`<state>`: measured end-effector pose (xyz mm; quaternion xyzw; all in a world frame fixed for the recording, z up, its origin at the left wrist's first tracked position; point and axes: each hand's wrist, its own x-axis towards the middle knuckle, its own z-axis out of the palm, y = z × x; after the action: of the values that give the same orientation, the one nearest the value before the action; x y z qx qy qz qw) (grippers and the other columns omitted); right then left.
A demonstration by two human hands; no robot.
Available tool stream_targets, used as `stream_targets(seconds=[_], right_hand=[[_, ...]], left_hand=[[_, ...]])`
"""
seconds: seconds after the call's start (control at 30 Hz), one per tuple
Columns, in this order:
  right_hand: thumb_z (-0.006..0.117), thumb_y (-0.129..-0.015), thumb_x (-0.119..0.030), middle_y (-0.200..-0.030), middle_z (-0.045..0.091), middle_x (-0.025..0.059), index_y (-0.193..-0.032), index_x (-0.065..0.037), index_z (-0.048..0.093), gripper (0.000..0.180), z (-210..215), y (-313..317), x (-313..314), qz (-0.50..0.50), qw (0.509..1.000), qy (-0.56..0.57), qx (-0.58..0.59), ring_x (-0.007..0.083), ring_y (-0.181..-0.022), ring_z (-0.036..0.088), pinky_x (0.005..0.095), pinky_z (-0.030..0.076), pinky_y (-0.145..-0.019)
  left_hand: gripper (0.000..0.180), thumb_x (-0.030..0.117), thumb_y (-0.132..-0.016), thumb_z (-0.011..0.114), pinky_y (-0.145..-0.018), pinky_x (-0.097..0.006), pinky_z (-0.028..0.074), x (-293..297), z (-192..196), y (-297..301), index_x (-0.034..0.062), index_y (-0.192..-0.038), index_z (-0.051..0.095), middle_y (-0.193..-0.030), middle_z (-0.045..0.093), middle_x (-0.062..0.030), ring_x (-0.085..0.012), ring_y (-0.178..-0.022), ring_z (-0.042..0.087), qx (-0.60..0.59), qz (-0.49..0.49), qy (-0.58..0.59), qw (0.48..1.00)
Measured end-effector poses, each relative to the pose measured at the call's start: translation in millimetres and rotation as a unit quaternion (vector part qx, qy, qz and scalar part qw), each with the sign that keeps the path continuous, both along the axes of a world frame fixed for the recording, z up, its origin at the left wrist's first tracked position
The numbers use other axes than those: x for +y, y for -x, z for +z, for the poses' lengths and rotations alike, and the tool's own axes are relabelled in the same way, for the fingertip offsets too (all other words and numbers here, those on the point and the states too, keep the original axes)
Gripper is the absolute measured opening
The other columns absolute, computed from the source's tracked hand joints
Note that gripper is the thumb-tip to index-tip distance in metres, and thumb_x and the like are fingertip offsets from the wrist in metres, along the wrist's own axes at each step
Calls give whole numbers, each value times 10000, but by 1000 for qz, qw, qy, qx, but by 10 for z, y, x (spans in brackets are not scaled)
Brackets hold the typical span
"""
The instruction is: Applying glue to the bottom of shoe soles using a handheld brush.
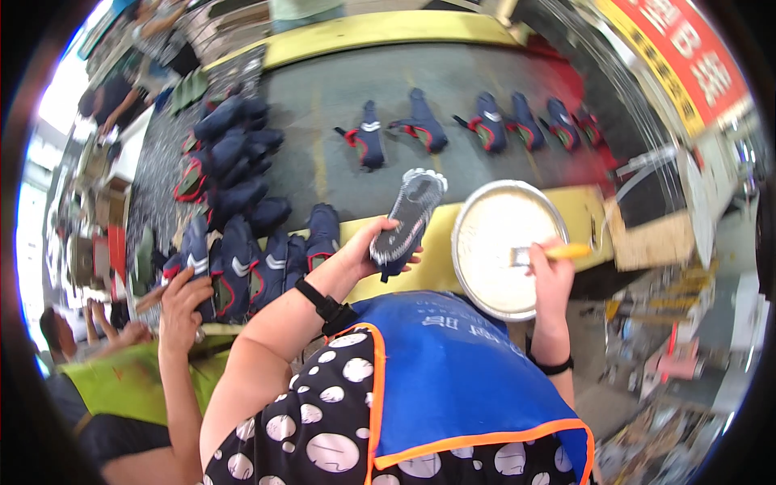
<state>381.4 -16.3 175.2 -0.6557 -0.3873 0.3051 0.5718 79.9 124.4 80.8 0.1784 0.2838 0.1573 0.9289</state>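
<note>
My left hand [373, 246] is wrapped round a dark navy shoe upper [411, 212], its underside turned up. That underside is dark grey, with pale stitching round its edge and a light toe end pointing away from me. My right hand [552, 271] grips a brush [570, 251] with a yellow handle. The brush head is over the round metal basin [461, 279], which holds a creamy white substance; whether the bristles touch it, I cannot tell. The basin stands to the right of the shoe upper, at the yellow near edge of the belt.
Several navy shoe uppers with red trim [485, 125] lie spaced along the dark green belt [323, 105]. More are heaped at the left [234, 153]. A co-worker's hand [184, 303] touches uppers beside my left arm. A cardboard box [651, 238] stands right of the basin.
</note>
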Motion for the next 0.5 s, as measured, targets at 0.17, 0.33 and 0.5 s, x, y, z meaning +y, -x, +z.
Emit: stream_targets(seconds=[0.17,0.33,0.5], right_hand=[[613,-935,-59,-721,519,9,-873,-39,547,92,3,-275,-20,-58,997,21,38,67,-560,486,219,422,-527],[618,-953,-111,-733,511,-4,-870,-59,537,127,-110,-423,101,-60,997,44,28,65,-573,473,225,416,-526],[619,-951,-99,-722,504,-2,-879,-56,533,120,-119,-419,318,-91,994,52,21,69,-558,471,225,416,-499]], left_hand=[[497,441,-877,553,-905,-554,487,494,168,338,48,-1172,629,-1127,652,-196,-403,-1078,617,71,226,119,964],[507,257,-834,711,-874,-594,482,1297,-311,750,142,-1299,545,-1169,643,-145,-363,-1069,631,226,270,97,931],[810,156,-781,760,-847,-541,520,2034,-812,799,234,-1501,396,-1194,638,-133,-312,-1073,646,486,294,-18,823]])
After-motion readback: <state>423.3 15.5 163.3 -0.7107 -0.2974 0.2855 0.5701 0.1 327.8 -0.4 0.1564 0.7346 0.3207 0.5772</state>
